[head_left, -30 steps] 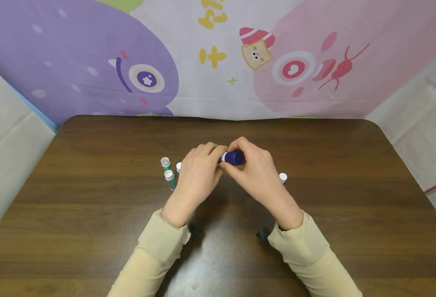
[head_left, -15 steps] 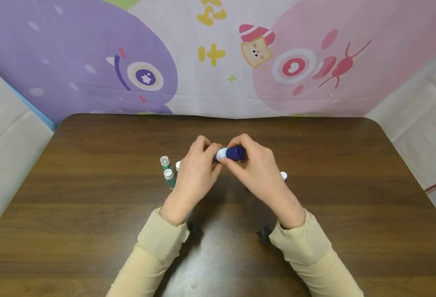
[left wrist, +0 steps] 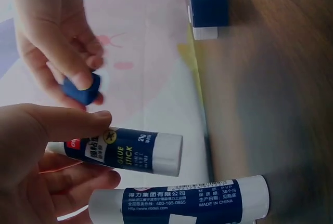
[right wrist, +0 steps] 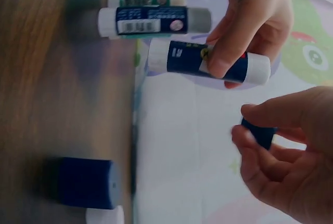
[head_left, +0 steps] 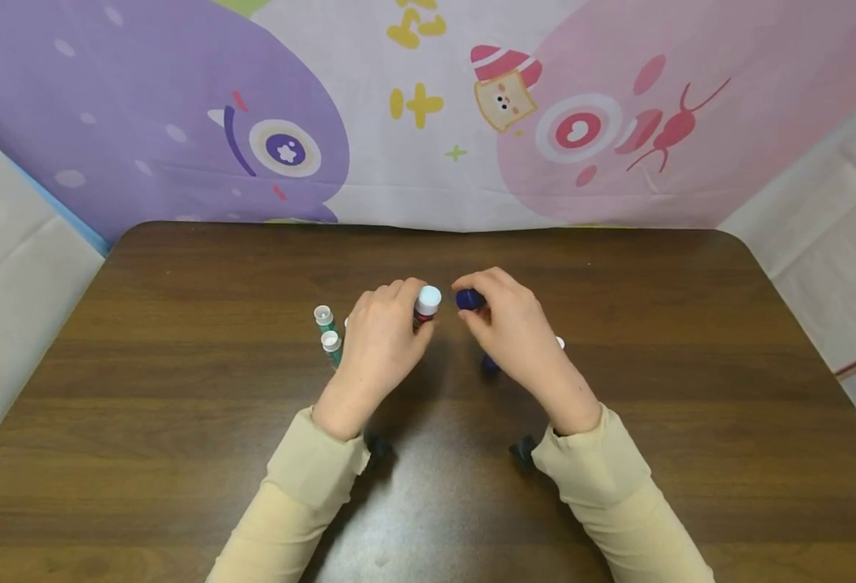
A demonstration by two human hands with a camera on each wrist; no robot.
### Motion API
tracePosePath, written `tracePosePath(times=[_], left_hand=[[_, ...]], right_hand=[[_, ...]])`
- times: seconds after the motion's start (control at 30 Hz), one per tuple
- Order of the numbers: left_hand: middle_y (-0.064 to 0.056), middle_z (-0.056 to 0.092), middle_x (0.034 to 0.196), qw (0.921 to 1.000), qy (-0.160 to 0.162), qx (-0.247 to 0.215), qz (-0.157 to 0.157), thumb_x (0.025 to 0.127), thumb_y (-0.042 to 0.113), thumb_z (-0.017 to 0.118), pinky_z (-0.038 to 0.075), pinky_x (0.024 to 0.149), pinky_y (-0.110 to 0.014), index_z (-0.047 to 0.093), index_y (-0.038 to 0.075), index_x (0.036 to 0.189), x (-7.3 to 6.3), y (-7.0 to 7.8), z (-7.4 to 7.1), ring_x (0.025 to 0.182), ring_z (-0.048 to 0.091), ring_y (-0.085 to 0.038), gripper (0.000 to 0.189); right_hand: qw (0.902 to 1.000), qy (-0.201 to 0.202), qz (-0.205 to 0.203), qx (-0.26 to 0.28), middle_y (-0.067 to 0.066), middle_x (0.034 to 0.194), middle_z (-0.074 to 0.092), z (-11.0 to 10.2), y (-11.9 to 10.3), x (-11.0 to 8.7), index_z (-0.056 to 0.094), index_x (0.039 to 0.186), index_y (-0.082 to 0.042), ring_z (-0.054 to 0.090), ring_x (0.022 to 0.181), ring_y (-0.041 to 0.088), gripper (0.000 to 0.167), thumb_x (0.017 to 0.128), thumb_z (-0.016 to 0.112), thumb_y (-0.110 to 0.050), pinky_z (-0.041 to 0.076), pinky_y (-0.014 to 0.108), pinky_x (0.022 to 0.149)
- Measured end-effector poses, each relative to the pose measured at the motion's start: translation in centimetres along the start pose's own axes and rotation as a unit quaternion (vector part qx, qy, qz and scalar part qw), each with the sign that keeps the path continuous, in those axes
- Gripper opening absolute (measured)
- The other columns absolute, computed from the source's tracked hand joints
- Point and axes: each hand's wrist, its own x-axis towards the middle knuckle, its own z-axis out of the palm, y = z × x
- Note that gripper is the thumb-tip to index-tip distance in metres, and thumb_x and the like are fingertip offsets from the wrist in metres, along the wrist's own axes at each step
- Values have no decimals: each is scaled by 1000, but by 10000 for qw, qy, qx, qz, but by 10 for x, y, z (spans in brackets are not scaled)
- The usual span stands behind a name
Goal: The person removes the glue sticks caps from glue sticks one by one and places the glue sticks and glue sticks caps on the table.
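Note:
My left hand grips a navy-labelled glue stick round its barrel, its white end standing bare and upward. To its right, my right hand pinches a dark blue cap between thumb and fingers. A small gap separates cap and stick, and both are held above the table. A second navy glue stick, also capless, stands beside the left hand, mostly hidden behind it in the head view.
Two green glue sticks with white tops stand left of the left hand. Another blue cap and white caps sit on the brown table by the right hand. A printed cloth hangs behind the table.
The blue cap has come off the glue stick and moved right with the right hand. The stick has tipped from lying sideways to more upright in the left hand.

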Motion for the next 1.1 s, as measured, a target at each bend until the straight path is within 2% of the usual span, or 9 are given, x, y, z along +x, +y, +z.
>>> tracePosePath(times=[0.1, 0.23, 0.43, 0.5, 0.73, 0.97, 1.1], left_hand=[[-11, 68, 82, 9998, -135, 61, -101, 78, 10, 81, 49, 75, -44, 61, 1, 98, 0, 0, 0, 73, 63, -31, 30], [-9, 68, 79, 9995, -208, 110, -220, 78, 13, 82, 48, 79, -44, 60, 2, 97, 0, -1, -2, 72, 62, -30, 31], [-6, 67, 73, 9989, -339, 130, -286, 79, 14, 81, 48, 81, -44, 60, 3, 91, -1, -1, -4, 68, 60, -28, 27], [-5, 67, 72, 9985, -420, 126, -323, 79, 15, 81, 48, 82, -44, 61, 3, 90, -1, -1, -4, 68, 60, -27, 26], [-4, 64, 72, 9974, -580, 169, -398, 78, 17, 82, 48, 82, -43, 60, 4, 87, -2, -2, -2, 71, 60, -27, 27], [-7, 61, 78, 9969, -661, 260, -326, 78, 17, 83, 47, 80, -43, 62, 4, 87, -2, -2, -1, 76, 60, -28, 26], [-7, 63, 78, 9964, -727, 320, -296, 78, 16, 83, 47, 81, -44, 62, 4, 88, -2, -3, 0, 76, 61, -29, 26]], right_hand=[[9988, -395, 197, -198, 18, 117, 61, 3, 5, 2, 63, 119, 1, 63, 93, 27, 27, 92, 61, -1, 54, 41, 81], [9948, -835, 349, -467, 18, 118, 61, 6, 9, 4, 60, 123, 1, 63, 98, 28, 32, 91, 55, 1, 53, 43, 83], [9895, -1151, 642, -590, 19, 110, 65, 8, 12, 5, 54, 122, 3, 65, 85, 26, 31, 91, 56, 0, 55, 40, 72], [9880, -1225, 704, -632, 19, 110, 66, 9, 13, 5, 55, 120, 3, 66, 84, 27, 30, 91, 57, -1, 55, 40, 71], [9769, -1656, 647, -1183, 12, 110, 64, 16, 18, 6, 64, 115, -4, 64, 98, 29, 27, 88, 66, -4, 52, 43, 81], [9703, -1869, 506, -1449, 10, 101, 64, 22, 23, 6, 67, 109, -5, 64, 89, 29, 27, 83, 63, 1, 51, 41, 74], [9682, -1911, 469, -1548, 11, 101, 65, 25, 24, 5, 68, 107, -5, 64, 89, 29, 25, 83, 64, 1, 52, 41, 75]])
